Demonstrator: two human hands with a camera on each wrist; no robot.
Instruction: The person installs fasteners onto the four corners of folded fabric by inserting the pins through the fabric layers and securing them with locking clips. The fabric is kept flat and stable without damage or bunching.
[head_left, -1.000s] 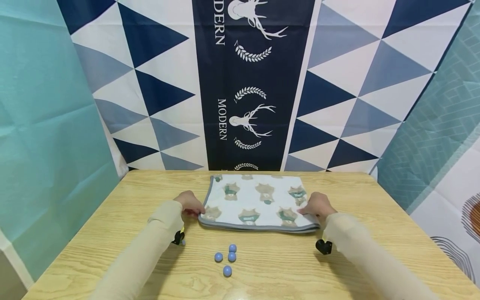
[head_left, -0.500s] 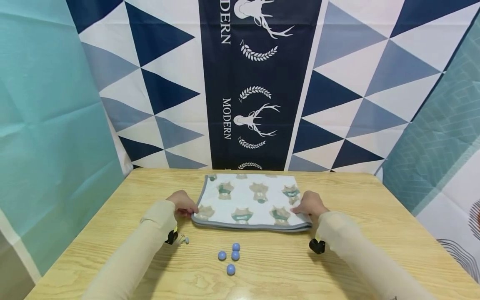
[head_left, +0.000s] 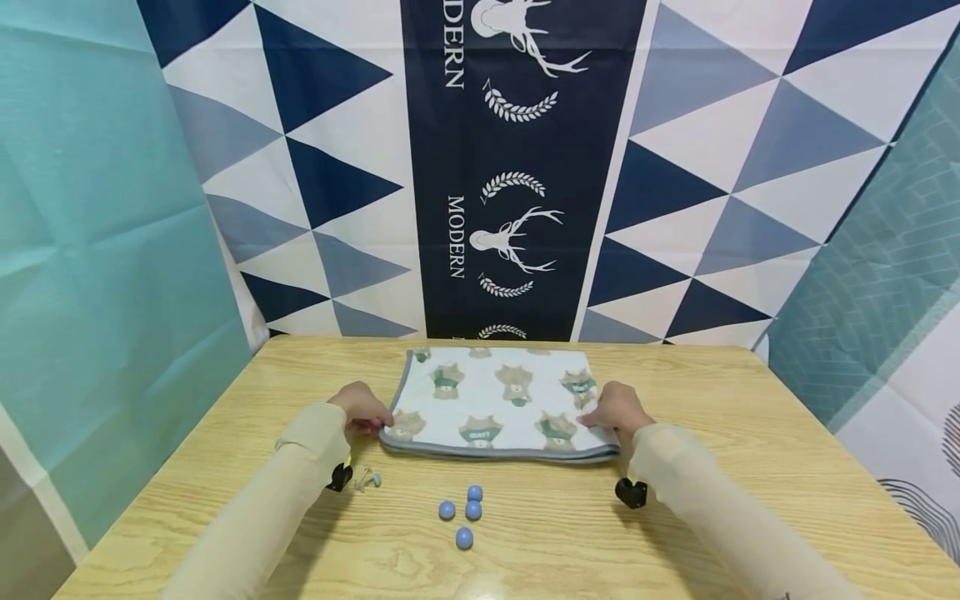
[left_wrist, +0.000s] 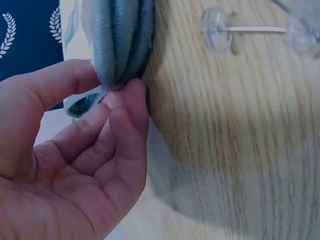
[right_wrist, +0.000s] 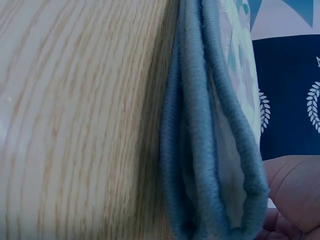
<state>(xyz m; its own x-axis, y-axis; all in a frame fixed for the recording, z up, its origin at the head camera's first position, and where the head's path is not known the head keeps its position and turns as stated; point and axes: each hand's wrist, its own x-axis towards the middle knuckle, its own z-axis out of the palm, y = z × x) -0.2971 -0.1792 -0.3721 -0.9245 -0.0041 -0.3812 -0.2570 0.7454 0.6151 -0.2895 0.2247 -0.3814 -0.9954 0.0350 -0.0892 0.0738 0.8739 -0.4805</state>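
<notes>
A folded white blanket (head_left: 491, 400) with a bear print and grey-blue edging lies towards the far side of the wooden table. My left hand (head_left: 363, 407) pinches its near left corner, thumb above and fingers beneath the stacked edges; the left wrist view shows this hand (left_wrist: 95, 155) close. At the near right corner my right hand (head_left: 618, 408) grips the blanket, thumb on top. The layered edging (right_wrist: 200, 125) fills the middle of the right wrist view, where most of the right hand (right_wrist: 297, 192) is hidden or out of frame.
Several small blue balls (head_left: 464, 537) lie on the table (head_left: 555, 542) nearer than the blanket. By the left wrist are small clear-headed pins (left_wrist: 216, 29), with a small blue piece (head_left: 377, 480) beside them. A patterned curtain (head_left: 495, 167) hangs behind the table.
Both hands have shifted the blanket slightly left across the table, keeping hold of its near corners. The head view has turned a little; the balls stay in the same arrangement.
</notes>
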